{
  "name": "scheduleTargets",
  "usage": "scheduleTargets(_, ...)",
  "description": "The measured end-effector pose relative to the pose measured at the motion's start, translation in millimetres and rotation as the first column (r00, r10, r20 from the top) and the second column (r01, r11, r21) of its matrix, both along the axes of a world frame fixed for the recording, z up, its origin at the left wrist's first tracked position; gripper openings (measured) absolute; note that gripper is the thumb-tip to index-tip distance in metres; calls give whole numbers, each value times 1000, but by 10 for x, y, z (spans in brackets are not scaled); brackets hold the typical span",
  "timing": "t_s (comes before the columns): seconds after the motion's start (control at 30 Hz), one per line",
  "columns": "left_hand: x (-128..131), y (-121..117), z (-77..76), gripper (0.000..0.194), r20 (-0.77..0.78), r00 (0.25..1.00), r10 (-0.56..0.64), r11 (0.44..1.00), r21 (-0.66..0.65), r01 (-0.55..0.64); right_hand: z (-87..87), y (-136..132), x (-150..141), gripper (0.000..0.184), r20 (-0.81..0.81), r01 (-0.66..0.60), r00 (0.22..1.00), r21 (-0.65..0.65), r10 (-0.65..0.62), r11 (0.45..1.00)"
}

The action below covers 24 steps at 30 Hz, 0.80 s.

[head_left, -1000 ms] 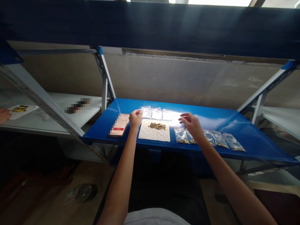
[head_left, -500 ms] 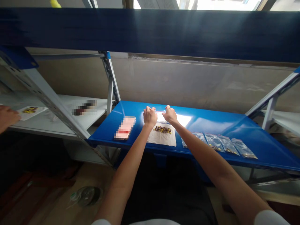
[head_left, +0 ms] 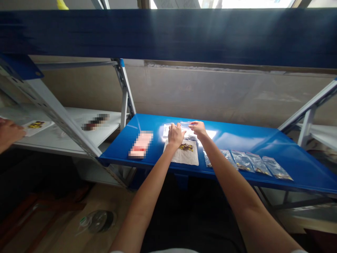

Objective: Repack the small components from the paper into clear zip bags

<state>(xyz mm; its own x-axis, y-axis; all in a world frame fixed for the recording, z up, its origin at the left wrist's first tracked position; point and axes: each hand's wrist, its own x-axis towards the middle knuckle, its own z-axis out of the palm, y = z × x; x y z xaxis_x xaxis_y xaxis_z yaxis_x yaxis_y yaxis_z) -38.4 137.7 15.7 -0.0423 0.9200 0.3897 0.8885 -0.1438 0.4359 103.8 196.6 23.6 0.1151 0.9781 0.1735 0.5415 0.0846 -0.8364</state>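
Observation:
On the blue table a cream cloth (head_left: 184, 160) lies below my hands, with a small heap of yellow and dark pieces (head_left: 186, 147) on it, too small to name. My right hand (head_left: 198, 129) pinches a clear plastic bag (head_left: 185, 123) just behind the cloth. My left hand (head_left: 176, 135) lies with fingers apart over the cloth's back edge, close to the bag, and holds nothing that I can see. Beneath and beside it a stack of white-looking plastic bags (head_left: 166, 130) shows in part. Right of the cloth lie several clear bags (head_left: 242, 161) with small pieces inside, partly behind my right forearm.
A blurred pink, flat item (head_left: 141, 144) lies at the table's left. On the white shelf (head_left: 73, 140) another person's hand (head_left: 10, 133) is beside a pale sheet with similar pieces (head_left: 37, 125). A blue beam (head_left: 168, 37) crosses above, and slanting metal posts (head_left: 126, 88) flank the table.
My hands were close together on the bag. My left hand has moved right and down with its fingers spread, and my right hand has shifted right with the bag.

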Motion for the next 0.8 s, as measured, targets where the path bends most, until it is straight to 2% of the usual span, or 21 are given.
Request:
scheduleTargets(0.1, 21, -100, 143, 48, 278, 959, -51, 995, 91, 27, 104, -308, 167, 42, -219, -17, 976, 5, 18, 1000)
scheduleTargets(0.17, 57, -234, 247, 46, 465, 880, -98, 995, 54, 82, 150, -611, 232, 52, -483, -56, 873, 43, 70, 997)
scheduleTargets(0.2, 77, -323, 289, 42, 550, 826, -126, 990, 22, 137, 160, -781, 245, 55, -538, -72, 838, 62, 94, 995)
scheduleTargets(0.27, 106, -536, 334, 30, 689, 702, -182, 964, -15, 265, 157, -1126, 243, 56, -565, -96, 815, 82, 126, 992)
scheduleTargets(0.37, 91, -888, 292, 26, 792, 565, -233, 932, 15, 363, 110, -1553, 229, 41, -612, -92, 782, 70, 116, 993)
scheduleTargets(0.43, 29, -1101, 220, 29, 813, 528, -244, 917, 15, 399, 77, -1729, 248, 32, -617, -123, 774, 68, 138, 990)
scheduleTargets(0.57, -201, -1371, 123, 35, 870, 457, -184, 883, -58, 466, 73, -1847, 327, 32, -544, -224, 809, 65, 223, 972)
scheduleTargets(0.63, -329, -1429, 137, 34, 857, 488, -164, 879, -98, 467, 87, -1850, 345, 32, -511, -248, 827, 46, 236, 968)
scheduleTargets(0.7, -427, -1463, 191, 30, 779, 610, -145, 933, -97, 346, 94, -1846, 332, 33, -502, -242, 835, 34, 226, 970)
scheduleTargets(0.77, -470, -1494, 270, 30, 639, 757, -136, 985, 8, 170, 94, -1842, 285, 35, -512, -210, 835, 40, 200, 977)
scheduleTargets(0.8, -467, -1510, 311, 34, 555, 819, -145, 989, 85, 117, 94, -1841, 250, 36, -514, -196, 836, 46, 191, 980)
